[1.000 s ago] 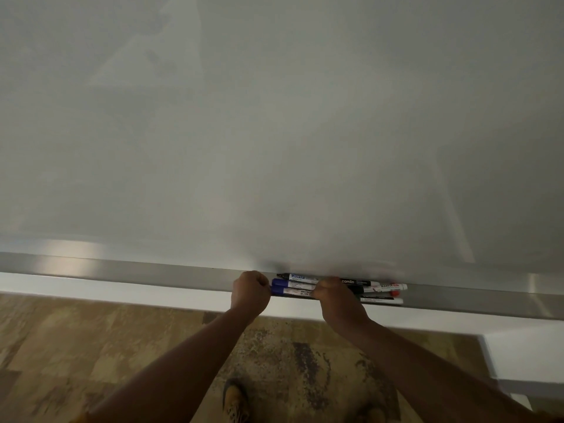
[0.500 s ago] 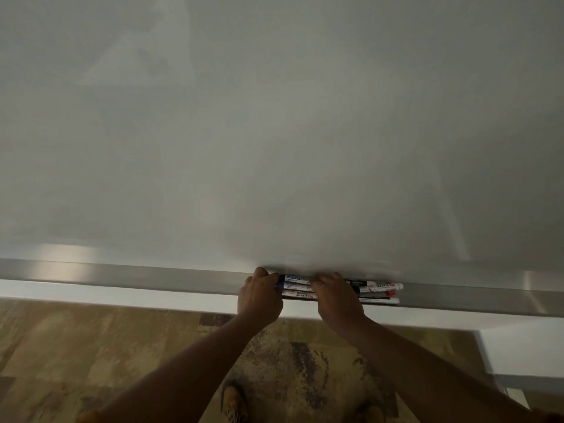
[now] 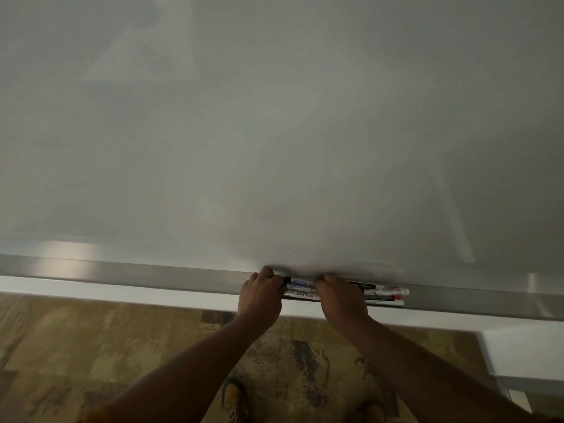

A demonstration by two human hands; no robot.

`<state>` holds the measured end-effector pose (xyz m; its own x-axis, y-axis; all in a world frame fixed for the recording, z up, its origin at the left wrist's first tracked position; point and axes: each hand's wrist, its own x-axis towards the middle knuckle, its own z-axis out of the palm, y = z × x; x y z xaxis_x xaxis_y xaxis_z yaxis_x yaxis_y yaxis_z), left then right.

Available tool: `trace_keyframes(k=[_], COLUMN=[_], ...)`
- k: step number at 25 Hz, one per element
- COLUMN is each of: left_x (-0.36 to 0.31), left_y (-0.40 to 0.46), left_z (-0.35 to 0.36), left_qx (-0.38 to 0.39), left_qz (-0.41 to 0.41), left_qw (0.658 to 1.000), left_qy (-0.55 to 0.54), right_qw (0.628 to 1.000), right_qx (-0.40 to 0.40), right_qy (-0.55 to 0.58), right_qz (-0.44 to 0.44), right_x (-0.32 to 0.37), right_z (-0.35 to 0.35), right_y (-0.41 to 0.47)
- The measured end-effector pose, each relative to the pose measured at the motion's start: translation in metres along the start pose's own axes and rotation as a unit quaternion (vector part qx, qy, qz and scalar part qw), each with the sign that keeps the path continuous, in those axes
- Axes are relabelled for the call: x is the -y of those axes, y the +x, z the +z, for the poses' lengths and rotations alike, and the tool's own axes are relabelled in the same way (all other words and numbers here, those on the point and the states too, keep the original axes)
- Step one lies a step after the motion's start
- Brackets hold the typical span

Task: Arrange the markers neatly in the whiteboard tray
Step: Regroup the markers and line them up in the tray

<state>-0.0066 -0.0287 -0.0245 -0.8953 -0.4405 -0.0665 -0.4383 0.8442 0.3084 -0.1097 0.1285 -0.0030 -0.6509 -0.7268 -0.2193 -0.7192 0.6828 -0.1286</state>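
Several markers (image 3: 383,294) lie side by side in a tight bundle in the grey metal whiteboard tray (image 3: 152,277), with blue, black and red caps showing. My left hand (image 3: 260,296) presses against the bundle's left end, fingers curled over the blue marker (image 3: 298,282). My right hand (image 3: 341,297) lies over the middle of the bundle, fingers curled down on the markers and hiding their mid sections. The right ends of the markers stick out past my right hand.
The blank whiteboard (image 3: 274,132) fills the upper view. Below the tray runs a white ledge (image 3: 91,290), then a patterned brown carpet (image 3: 91,355). My two shoes (image 3: 233,401) show at the bottom. A white wall corner (image 3: 525,352) stands at the right.
My left hand moved right and up from beside the markers onto the bundle's left end. My right hand crept further over the markers, and the bundle looks tighter.
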Motion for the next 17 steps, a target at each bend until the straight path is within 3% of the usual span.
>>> trace_keyframes(k=[17], left_x=[0.005], left_y=[-0.0012], left_z=[0.0021], left_qx=[-0.01], left_qz=[-0.001], left_qw=[1.0], left_qy=[-0.027], right_qw=[0.998], right_qx=[0.039], right_qy=[0.056], right_qz=[0.01], right_x=[0.0004], right_z=[-0.004], right_y=[0.0005])
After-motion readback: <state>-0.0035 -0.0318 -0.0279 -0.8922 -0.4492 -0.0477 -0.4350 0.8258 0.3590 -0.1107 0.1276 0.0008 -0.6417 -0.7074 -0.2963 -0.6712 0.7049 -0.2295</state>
